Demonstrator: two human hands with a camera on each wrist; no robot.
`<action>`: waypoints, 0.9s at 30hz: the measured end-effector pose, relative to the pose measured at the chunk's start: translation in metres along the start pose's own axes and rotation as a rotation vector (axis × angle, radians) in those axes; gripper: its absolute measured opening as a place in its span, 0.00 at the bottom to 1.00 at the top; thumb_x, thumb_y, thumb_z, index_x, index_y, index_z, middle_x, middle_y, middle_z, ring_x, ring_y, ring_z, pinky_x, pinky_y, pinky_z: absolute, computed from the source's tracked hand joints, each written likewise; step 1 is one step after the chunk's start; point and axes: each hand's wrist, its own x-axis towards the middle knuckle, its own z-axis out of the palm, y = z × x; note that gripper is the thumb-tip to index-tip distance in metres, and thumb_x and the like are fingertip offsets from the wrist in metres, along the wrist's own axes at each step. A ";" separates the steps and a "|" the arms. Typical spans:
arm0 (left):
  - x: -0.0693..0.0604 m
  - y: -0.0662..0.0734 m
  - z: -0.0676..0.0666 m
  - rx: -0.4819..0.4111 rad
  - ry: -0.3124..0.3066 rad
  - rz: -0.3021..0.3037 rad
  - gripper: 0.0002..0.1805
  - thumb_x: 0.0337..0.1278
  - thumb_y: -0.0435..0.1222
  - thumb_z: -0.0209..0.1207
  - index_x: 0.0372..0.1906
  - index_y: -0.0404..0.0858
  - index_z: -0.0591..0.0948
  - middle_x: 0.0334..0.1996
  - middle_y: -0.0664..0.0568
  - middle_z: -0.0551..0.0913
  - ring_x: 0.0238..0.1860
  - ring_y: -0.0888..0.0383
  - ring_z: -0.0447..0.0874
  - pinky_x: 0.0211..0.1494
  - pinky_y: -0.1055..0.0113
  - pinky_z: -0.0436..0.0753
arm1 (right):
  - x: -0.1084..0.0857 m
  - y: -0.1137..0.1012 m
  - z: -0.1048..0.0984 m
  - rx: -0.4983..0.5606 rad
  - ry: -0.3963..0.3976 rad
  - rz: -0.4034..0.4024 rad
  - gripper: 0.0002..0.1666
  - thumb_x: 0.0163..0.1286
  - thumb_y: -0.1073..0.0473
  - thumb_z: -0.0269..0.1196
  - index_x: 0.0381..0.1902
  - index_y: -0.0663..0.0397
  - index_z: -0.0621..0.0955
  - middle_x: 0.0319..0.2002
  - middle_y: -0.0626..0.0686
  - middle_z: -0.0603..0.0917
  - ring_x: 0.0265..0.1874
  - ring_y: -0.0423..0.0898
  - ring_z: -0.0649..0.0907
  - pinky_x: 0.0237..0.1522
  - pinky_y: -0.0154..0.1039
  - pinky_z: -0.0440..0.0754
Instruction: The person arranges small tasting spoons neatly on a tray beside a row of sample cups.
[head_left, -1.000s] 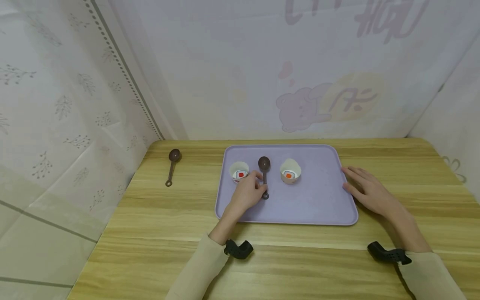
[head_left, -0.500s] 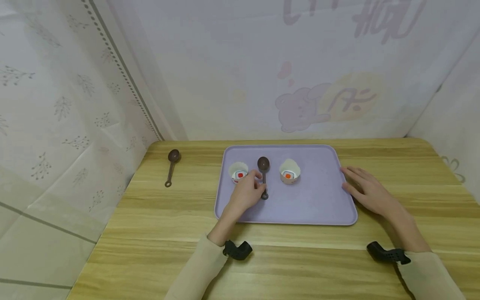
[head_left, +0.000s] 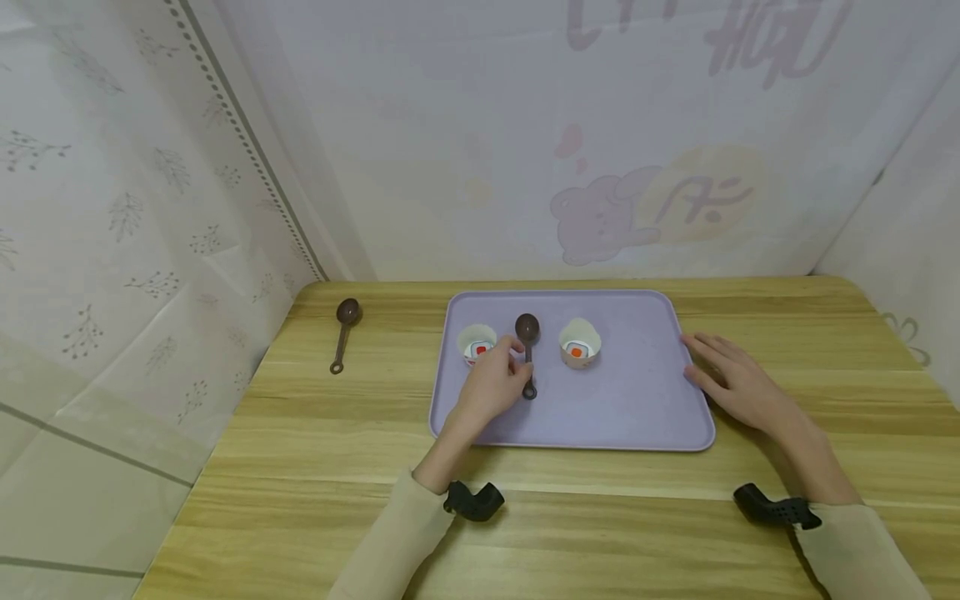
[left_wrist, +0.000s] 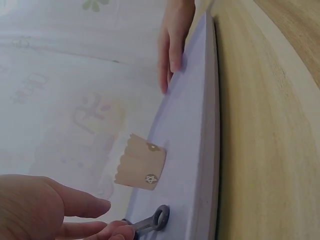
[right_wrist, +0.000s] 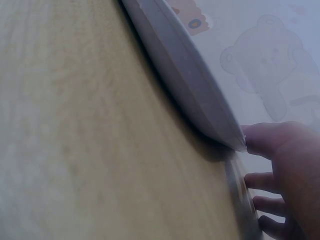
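Observation:
My left hand (head_left: 492, 383) is over the lilac tray (head_left: 622, 417), by the handle of a dark brown measuring spoon (head_left: 528, 327). In the left wrist view a gap parts the thumb from the fingers (left_wrist: 116, 231), which lie at the spoon's handle (left_wrist: 160, 217); the exact contact is partly hidden. A paper baking cup (head_left: 477, 340) holding a red-marked piece stands just beyond the hand, partly covered by it. Another paper cup (head_left: 580, 343), with an orange-marked piece, is right of the spoon. My right hand (head_left: 742, 383) rests with extended fingers against the tray's right rim.
A second brown measuring spoon (head_left: 347, 313) lies on the wooden table (head_left: 337, 467), left of the tray. Behind the table's far edge hangs a printed cloth (head_left: 420, 167). Patterned cloth also hangs at the left side.
The left hand's fingers have shifted very slightly beside the spoon's handle. The spoon, the cups, the tray and the right hand stay put.

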 end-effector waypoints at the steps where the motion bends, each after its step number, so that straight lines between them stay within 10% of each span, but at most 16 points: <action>1: 0.000 0.001 0.000 -0.001 0.000 0.000 0.15 0.67 0.35 0.61 0.53 0.32 0.77 0.28 0.51 0.80 0.25 0.61 0.76 0.30 0.67 0.75 | 0.000 0.000 0.000 0.001 0.000 0.000 0.37 0.79 0.48 0.57 0.78 0.53 0.62 0.73 0.72 0.61 0.71 0.75 0.56 0.65 0.75 0.52; 27: -0.005 0.017 -0.017 -0.080 0.012 0.093 0.12 0.70 0.36 0.59 0.53 0.35 0.78 0.32 0.52 0.79 0.27 0.61 0.79 0.27 0.69 0.78 | 0.001 0.002 0.000 0.004 0.007 -0.020 0.36 0.78 0.49 0.57 0.78 0.55 0.62 0.73 0.72 0.61 0.71 0.75 0.56 0.66 0.74 0.52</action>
